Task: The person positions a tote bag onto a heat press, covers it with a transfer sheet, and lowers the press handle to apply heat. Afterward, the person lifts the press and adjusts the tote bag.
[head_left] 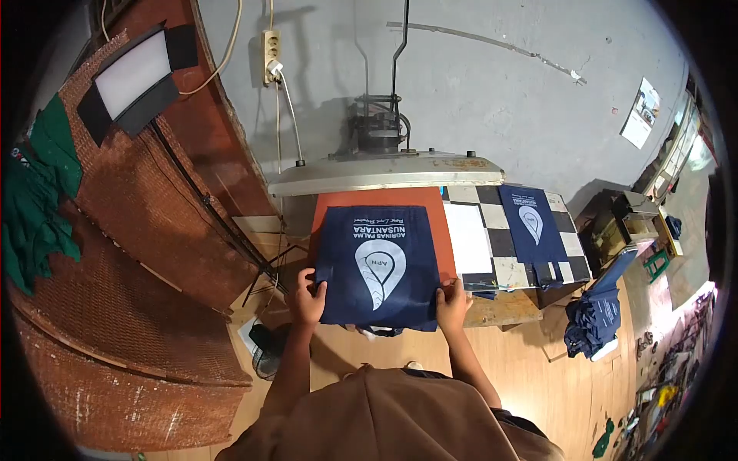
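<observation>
A navy blue tote bag with a white drop-shaped print lies spread on the orange pad of a heat press. Its lettering faces away from me, upside down, and its handles hang off the near edge. My left hand pinches the bag's left edge near the bottom corner. On the opposite side, my right hand has its fingers closed on the right edge. The press's metal upper plate hangs above the far end of the bag.
Right of the pad, a checkered table carries a white sheet and a second printed bag. More navy bags are piled at the right. A lamp on a stand and woven brown panels are at left.
</observation>
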Motion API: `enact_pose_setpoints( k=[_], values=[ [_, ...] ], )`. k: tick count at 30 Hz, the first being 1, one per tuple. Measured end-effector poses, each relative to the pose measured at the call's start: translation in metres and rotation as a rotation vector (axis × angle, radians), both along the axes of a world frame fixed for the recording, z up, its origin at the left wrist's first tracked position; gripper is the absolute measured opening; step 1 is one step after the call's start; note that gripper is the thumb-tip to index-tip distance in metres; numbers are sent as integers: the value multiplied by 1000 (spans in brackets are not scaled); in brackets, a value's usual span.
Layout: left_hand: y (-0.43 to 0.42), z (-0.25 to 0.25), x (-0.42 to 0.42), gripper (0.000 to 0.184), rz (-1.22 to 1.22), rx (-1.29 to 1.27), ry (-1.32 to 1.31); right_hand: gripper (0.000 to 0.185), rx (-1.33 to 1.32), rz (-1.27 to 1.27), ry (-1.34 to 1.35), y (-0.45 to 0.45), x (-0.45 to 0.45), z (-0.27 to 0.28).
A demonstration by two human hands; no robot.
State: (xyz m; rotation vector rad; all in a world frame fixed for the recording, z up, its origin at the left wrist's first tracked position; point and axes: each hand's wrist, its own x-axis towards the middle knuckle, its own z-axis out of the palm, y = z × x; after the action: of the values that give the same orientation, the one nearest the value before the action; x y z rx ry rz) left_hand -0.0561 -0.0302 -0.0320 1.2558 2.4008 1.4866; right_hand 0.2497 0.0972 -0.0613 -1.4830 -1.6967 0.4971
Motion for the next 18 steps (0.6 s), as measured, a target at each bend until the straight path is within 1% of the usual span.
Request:
enact_pose_setpoints(
  k=[1,2,4,5,6,8,10,12,13,14,16,18],
  values=[
    [2,3,-1,37,-22,3,-56,22,-8,35,24,4,0,3],
    [6,-3,-6,37,-17,3,-55,22,-8,40,24,8,-1,6],
    [19,-18,-16,37,-83,27,-98,23,23,30,15,15,-2,14],
    [23,-20,-20,37,-87,26,-12,23,34,34,18,21,-3,15],
    [28,-13,-20,37,-85,29,-12,23,36,36,18,31,-3,11],
    [36,5,-19,37,-84,-90,51,25,-64,77,27,53,-4,1],
    [49,6,-21,34,-79,-43,73,25,-89,68,-4,67,-12,6],
    [61,7,-24,32,-109,-6,-16,24,-48,41,-13,78,-19,8],
    [71,0,-32,33,-138,70,-29,21,-80,34,-32,83,-22,10],
    [74,-9,-36,33,-137,73,-28,21,-77,36,-31,86,-23,12],
    [73,6,-29,31,-73,-30,-18,21,-162,36,-39,89,-24,15],
    [63,4,-25,31,-92,21,5,22,-157,37,-38,81,-20,18]
  ],
)
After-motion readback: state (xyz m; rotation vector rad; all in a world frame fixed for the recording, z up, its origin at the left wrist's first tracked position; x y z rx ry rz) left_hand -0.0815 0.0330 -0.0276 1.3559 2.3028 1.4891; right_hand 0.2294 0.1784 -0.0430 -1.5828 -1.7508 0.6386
